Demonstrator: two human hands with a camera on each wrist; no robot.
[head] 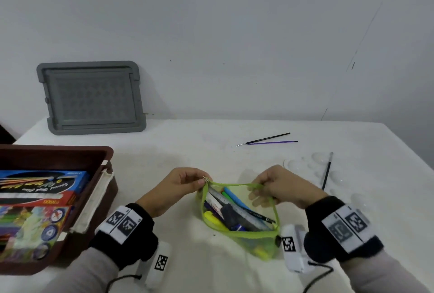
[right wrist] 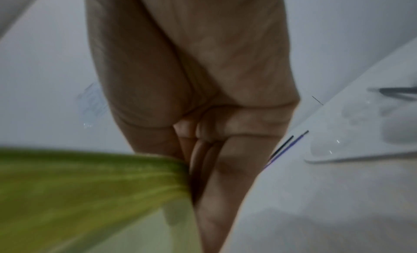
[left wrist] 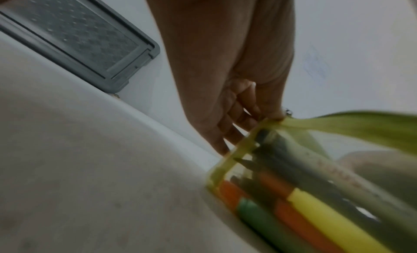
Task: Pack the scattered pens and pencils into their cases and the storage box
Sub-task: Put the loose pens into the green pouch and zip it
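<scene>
A green mesh pencil pouch [head: 256, 238] lies open at the table's middle, filled with pens, markers, a highlighter and a ruler. My left hand [head: 203, 181] pinches the zipper pull at the pouch's far left corner; in the left wrist view the left hand [left wrist: 259, 114] holds the pouch [left wrist: 239, 155] by that corner. My right hand [head: 263, 186] grips the mouth's far right edge, and in the right wrist view its fingers [right wrist: 203, 153] curl on the green fabric [right wrist: 90, 185]. The brown storage box [head: 103, 154] stands at the left, holding several colourful boxes.
A black brush [head: 265, 138] and a purple stick [head: 273, 142] lie loose at the back. Another brush [head: 327, 171] rests across a clear palette [head: 296, 165] to the right. A grey lid [head: 91, 97] leans on the wall.
</scene>
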